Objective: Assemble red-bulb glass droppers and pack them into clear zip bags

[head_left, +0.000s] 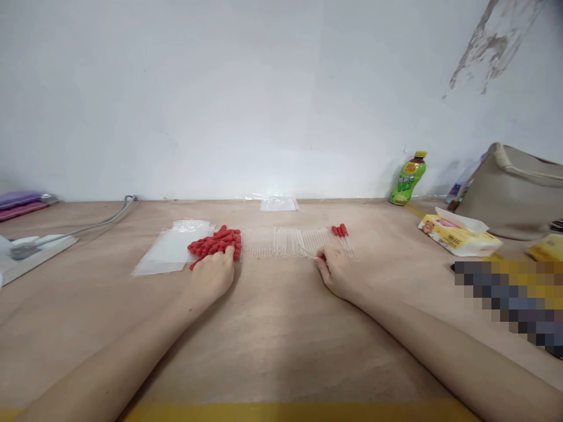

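My left hand (214, 272) is at the near right side of a pile of red rubber bulbs (220, 235), fingers bent and closed on a bulb, its fingertips partly hidden. In the middle of the table lies a row of thin clear dropper tubes (281, 241), side by side. My right hand (336, 271) pinches one clear dropper tube (306, 251) between thumb and forefinger, its free end pointing left over the row. Just beyond that hand lie several droppers (341, 230) with red bulbs fitted on their clear tubes.
Clear plastic bags (165, 252) lie left of the bulbs, another bag (278, 204) by the wall. A power strip (39, 255) with a grey cable is at far left. On the right are a green bottle (407, 180), a tissue pack (460, 234) and a beige bag (512, 196).
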A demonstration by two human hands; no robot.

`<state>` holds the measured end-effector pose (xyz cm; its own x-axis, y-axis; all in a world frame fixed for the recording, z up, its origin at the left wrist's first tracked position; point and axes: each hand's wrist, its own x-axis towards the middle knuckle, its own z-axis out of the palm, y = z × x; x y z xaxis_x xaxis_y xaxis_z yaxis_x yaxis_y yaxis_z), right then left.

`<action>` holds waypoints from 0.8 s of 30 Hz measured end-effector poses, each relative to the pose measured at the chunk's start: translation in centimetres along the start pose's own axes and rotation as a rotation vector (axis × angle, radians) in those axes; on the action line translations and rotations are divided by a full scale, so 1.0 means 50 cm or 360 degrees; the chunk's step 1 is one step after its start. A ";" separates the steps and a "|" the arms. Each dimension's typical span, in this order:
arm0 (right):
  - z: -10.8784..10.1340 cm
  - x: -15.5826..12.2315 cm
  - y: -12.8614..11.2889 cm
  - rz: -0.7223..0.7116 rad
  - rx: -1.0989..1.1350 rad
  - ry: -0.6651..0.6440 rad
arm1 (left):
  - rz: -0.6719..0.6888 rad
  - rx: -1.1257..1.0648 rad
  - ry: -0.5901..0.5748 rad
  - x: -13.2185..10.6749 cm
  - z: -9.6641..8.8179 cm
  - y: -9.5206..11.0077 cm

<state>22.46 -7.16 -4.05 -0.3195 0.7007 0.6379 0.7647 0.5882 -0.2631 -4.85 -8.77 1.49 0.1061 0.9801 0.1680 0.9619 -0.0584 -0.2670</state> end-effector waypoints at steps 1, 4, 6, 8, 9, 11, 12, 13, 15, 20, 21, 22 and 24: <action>0.000 0.000 0.002 -0.0004 0.0029 0.0023 | 0.0000 0.0020 0.0002 -0.006 -0.005 0.004; 0.000 0.000 0.005 -0.0065 0.0086 0.0055 | 0.0061 0.0004 0.0115 -0.026 -0.023 0.020; 0.001 -0.002 0.005 -0.0134 0.0098 0.0066 | 0.0252 -0.0130 0.0239 -0.037 -0.030 0.035; 0.000 -0.004 0.003 -0.0202 0.0107 0.0043 | 0.0527 -0.0370 0.0369 -0.038 -0.024 0.049; -0.002 -0.005 0.002 -0.0226 0.0111 0.0010 | 0.0647 -0.0503 0.0427 -0.036 -0.016 0.055; -0.006 -0.006 0.000 -0.0241 0.0117 -0.0059 | 0.0788 -0.0740 0.0503 -0.024 0.005 0.066; -0.008 -0.006 -0.002 -0.0232 0.0116 -0.0079 | 0.0819 -0.0849 0.0511 -0.018 0.017 0.070; -0.011 -0.005 -0.004 -0.0220 0.0111 -0.0090 | 0.0841 -0.0945 0.0510 -0.011 0.027 0.074; -0.014 -0.004 -0.008 -0.0207 0.0101 -0.0106 | 0.0813 -0.1065 0.0535 0.000 0.043 0.080; -0.021 0.004 -0.025 -0.0203 0.0123 -0.0148 | 0.0775 -0.1116 0.0606 0.010 0.052 0.092; -0.023 0.006 -0.031 -0.0202 0.0134 -0.0155 | 0.0774 -0.1146 0.0610 0.011 0.051 0.093; -0.026 0.007 -0.037 -0.0203 0.0146 -0.0164 | 0.0769 -0.1190 0.0608 0.011 0.050 0.094; -0.031 0.010 -0.050 -0.0209 0.0159 -0.0178 | 0.0753 -0.1298 0.0557 0.011 0.047 0.095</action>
<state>21.26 -8.89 -1.97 -0.4773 0.6526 0.5885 0.6550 0.7107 -0.2568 -0.81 -8.07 -1.94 0.4640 0.7192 0.5172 0.6664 -0.6681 0.3310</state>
